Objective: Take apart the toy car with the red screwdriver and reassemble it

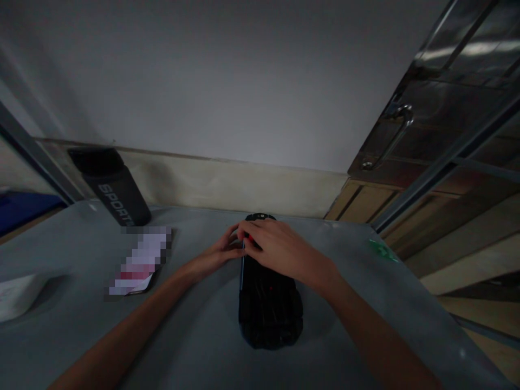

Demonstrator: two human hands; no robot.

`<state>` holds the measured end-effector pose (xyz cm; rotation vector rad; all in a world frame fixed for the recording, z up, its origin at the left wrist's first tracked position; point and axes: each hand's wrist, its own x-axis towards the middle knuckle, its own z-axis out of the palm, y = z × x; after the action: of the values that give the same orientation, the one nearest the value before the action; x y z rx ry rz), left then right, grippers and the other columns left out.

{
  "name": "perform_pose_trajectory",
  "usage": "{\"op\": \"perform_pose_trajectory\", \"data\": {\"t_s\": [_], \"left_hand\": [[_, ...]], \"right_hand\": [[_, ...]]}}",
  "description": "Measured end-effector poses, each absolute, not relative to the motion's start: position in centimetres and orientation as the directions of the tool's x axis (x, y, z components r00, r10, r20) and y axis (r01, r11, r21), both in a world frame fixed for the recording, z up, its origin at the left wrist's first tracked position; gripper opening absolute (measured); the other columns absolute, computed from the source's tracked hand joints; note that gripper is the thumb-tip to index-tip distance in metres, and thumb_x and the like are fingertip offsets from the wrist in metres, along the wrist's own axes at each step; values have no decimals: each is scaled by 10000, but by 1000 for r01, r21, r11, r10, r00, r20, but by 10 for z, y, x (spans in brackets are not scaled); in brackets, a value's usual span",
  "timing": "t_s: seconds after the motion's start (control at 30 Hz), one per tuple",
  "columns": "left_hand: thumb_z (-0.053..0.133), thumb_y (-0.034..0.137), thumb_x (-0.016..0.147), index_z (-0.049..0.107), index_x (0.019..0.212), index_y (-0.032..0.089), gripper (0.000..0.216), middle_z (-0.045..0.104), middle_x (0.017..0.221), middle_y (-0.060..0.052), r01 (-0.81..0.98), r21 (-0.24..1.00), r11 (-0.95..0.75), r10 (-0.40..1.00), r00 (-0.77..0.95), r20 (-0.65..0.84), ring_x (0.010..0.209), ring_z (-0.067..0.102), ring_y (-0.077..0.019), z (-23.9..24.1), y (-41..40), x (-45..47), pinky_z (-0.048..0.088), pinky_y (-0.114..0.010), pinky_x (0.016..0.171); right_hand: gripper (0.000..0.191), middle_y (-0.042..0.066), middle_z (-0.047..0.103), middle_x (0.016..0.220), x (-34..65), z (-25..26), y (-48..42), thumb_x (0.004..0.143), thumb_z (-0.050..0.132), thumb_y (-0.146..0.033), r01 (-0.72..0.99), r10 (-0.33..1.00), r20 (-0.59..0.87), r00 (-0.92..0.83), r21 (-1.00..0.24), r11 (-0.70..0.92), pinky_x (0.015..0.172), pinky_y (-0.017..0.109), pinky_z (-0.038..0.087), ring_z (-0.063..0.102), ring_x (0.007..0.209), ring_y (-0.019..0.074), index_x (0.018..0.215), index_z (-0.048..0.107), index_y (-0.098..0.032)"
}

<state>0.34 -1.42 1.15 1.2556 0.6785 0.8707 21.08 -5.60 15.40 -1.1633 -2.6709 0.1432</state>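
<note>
A toy car (270, 303) lies upside down on the grey table, its black underside facing up and a thin blue edge showing on its left. My left hand (219, 252) is at the car's left side near the far end, thumb and fingers curled against the edge. Over the far half of the underside, my right hand (272, 244) has its thumb and fingers pinched together. A small red thing (249, 238) shows between those fingers; its kind is mostly hidden. Both hands almost meet there, and my right hand covers part of the car.
A dark bottle marked SPORT (116, 187) stands at the back left. Closer lies a blurred flat item (142, 260), with a white object (20, 295) at the left edge. A green wrapper (383, 249) lies at right. The wall (244, 187) borders the table (195, 336) behind.
</note>
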Motion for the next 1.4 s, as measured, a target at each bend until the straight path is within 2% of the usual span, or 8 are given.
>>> {"op": "perform_pose_trajectory", "data": {"t_s": [0.2,0.4,0.57,0.7,0.83,1.03,1.23,1.4], "left_hand": [[864,329,887,515,1624,281,817,651,1604,-121,-173,982,69,857,515,30,1539,557,-352,12,-16,3,400,-482,1279],[890,345,832,559,1585,344,822,715,1496,-59,-150,987,56,861,508,28,1524,570,-368,10,-13,3,441,-476,1236],[871,386,868,581,1564,290,760,638,1618,-109,-133,988,74,866,500,3,1587,492,-355,16,-17,4,346,-521,1325],[901,344,841,552,1588,329,825,639,1620,-81,-194,976,94,857,515,20,1549,548,-356,15,-18,4,395,-483,1289],[883,302,848,598,1526,320,736,665,1585,-65,-195,978,81,855,517,32,1511,583,-346,13,-16,3,411,-483,1270],[848,333,901,541,1584,336,749,604,1658,-87,-192,980,48,842,536,63,1518,575,-333,1,-10,1,403,-482,1286],[835,341,880,621,1492,312,649,631,1609,-68,-160,987,-15,821,561,104,1586,504,-338,5,-9,2,384,-472,1312],[819,329,896,585,1554,346,699,662,1581,-51,-134,991,-13,823,562,86,1568,529,-341,7,-10,2,391,-509,1305]], "right_hand": [[165,51,776,934,206,157,-60,1146,559,-262,755,770,131,-624,-151,638,739,330,401,694,829,212,1198,706,-209],[97,90,784,1084,208,155,-60,1091,595,-185,683,707,173,-686,-180,708,885,348,464,700,1001,238,1151,671,-191],[204,76,787,985,204,160,-64,1177,503,-269,745,759,108,-643,-141,652,753,330,420,714,879,224,1215,689,-195],[194,91,797,1006,204,160,-66,1140,544,-275,767,777,140,-614,-129,629,776,348,432,728,909,245,1216,697,-183],[189,79,801,1040,205,156,-64,1058,628,-214,739,756,164,-633,-164,654,771,341,443,732,938,243,1238,681,-191],[224,85,814,1008,199,155,-65,1148,515,-247,801,803,132,-581,-83,593,709,347,416,742,841,233,1277,689,-188],[215,98,810,1156,204,159,-68,1075,619,-190,714,726,145,-672,-131,688,837,335,472,748,1024,238,1274,700,-178],[244,81,827,1010,199,153,-67,1131,533,-216,797,796,150,-587,-69,601,726,328,448,759,856,226,1280,727,-206]]}}
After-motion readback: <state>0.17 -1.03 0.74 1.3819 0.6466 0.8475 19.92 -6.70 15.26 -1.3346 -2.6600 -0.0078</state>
